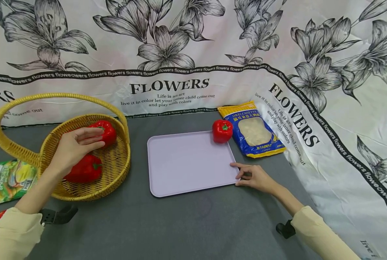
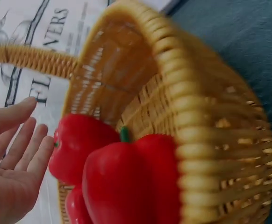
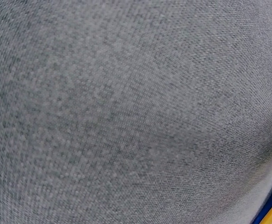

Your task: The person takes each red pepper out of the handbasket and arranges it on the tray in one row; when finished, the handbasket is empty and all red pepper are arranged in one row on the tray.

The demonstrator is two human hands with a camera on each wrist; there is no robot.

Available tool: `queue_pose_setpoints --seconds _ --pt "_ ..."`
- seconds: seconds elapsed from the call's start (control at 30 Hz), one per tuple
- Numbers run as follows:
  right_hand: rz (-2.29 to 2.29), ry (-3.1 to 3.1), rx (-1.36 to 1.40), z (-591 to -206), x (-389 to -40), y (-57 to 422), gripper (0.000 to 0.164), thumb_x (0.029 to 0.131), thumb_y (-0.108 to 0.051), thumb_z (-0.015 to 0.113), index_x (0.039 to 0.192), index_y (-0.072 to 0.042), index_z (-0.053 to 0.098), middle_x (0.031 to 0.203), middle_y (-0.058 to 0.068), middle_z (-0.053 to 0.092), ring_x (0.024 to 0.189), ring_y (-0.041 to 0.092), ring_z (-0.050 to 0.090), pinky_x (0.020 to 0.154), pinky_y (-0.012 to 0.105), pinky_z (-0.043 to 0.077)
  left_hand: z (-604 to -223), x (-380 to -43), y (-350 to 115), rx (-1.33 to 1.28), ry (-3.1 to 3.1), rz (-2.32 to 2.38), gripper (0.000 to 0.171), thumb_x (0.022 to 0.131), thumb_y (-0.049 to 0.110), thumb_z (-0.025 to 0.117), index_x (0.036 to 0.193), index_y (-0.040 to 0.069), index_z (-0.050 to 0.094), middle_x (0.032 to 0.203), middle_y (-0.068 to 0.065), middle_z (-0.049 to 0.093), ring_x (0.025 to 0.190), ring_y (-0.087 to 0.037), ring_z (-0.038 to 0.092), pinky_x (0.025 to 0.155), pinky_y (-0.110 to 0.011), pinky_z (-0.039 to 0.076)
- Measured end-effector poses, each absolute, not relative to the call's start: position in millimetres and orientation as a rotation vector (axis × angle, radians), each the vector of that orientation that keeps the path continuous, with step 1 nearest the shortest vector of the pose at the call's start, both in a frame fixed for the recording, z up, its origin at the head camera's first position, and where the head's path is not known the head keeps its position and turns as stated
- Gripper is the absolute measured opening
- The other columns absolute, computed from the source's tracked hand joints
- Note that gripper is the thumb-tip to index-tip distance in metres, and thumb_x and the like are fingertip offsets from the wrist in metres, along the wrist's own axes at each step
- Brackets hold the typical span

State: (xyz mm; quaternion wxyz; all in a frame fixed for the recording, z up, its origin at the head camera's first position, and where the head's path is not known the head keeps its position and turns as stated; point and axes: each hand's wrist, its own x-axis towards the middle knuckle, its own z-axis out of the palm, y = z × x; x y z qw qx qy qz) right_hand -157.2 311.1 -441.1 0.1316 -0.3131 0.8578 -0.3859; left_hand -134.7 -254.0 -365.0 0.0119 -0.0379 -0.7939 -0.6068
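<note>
A yellow wicker basket [image 1: 115,177] with a tall handle holds red bell peppers, one at the back [image 1: 108,134] and one in front [image 1: 86,169]. My left hand [image 1: 78,144] is over the basket, its fingertips right at the back pepper. In the left wrist view the left hand [image 2: 19,154] has its thumb spread away from extended fingers, with nothing between them, beside a red pepper [image 2: 82,144]. A pale lilac tray [image 1: 190,162] lies flat on the table. My right hand [image 1: 256,177] grips the tray's front right corner between fingers and thumb.
Another red bell pepper [image 1: 222,131] sits at the tray's back right corner. Beside it lies a blue and yellow orecchiette pasta bag [image 1: 255,130]. A green packet [image 1: 8,180] lies left of the basket. Flower-printed cloth [image 1: 167,86] borders the grey tabletop [image 1: 180,227] behind and right.
</note>
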Motion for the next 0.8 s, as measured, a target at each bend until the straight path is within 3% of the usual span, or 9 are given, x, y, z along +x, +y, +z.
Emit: queue_pose_setpoints --seconds 0.1,0.2,0.33,0.47,0.6,0.8 --pt "-1.117 2.491 -0.917 -442 -157 311 0.010 0.080 -0.010 0.077 0.085 -0.009 0.069 0.136 0.020 0.052 0.125 0.040 0.046 0.086 0.035 0.052 -363 -142 -260 -0.075 -2.581 -1.657 0.044 0.089 0.014 0.069 0.127 -0.003 0.056 0.114 0.011 0.065 0.103 0.003 0.060 0.081 -0.009 0.048" --pt "-1.125 2.489 -0.916 -442 -157 312 0.011 0.079 -0.009 0.078 0.085 -0.008 0.069 0.135 0.021 0.052 0.124 0.040 0.046 0.086 0.036 0.052 -361 -149 -267 -0.039 -2.688 -1.498 0.052 0.088 0.024 0.070 0.134 0.004 0.054 0.128 -0.004 0.060 0.122 -0.011 0.053 0.091 -0.010 0.043" --pt "-1.139 2.486 -0.911 -442 -157 311 0.011 0.079 -0.008 0.078 0.085 -0.008 0.069 0.136 0.021 0.052 0.124 0.040 0.046 0.086 0.036 0.052 -358 -158 -270 0.024 -2.802 -1.481 0.071 0.088 0.032 0.071 0.146 0.007 0.039 0.148 -0.018 0.039 0.138 -0.034 0.031 0.109 -0.029 0.031" --pt "-1.143 2.486 -0.901 -441 -157 311 0.011 0.079 -0.008 0.077 0.086 -0.008 0.069 0.136 0.020 0.052 0.125 0.039 0.046 0.086 0.034 0.052 -358 -169 -269 0.036 -2.893 -1.502 0.082 0.087 0.030 0.072 0.151 0.005 0.026 0.154 -0.020 0.023 0.140 -0.041 0.021 0.110 -0.052 0.025" --pt "-1.137 2.485 -0.894 -443 -157 311 0.010 0.080 -0.009 0.077 0.086 -0.009 0.069 0.137 0.020 0.051 0.122 0.037 0.048 0.086 0.032 0.052 -359 -177 -270 0.015 -2.950 -1.469 0.085 0.087 0.026 0.072 0.151 0.001 0.023 0.154 -0.024 0.021 0.139 -0.045 0.020 0.109 -0.057 0.024" --pt "-1.125 2.486 -0.878 -441 -157 310 0.010 0.080 -0.011 0.077 0.086 -0.009 0.069 0.138 0.019 0.050 0.120 0.035 0.049 0.087 0.035 0.052 -363 -183 -268 -0.010 -2.976 -1.371 0.085 0.084 0.017 0.075 0.149 -0.004 0.024 0.147 -0.032 0.029 0.130 -0.048 0.032 0.103 -0.061 0.031"
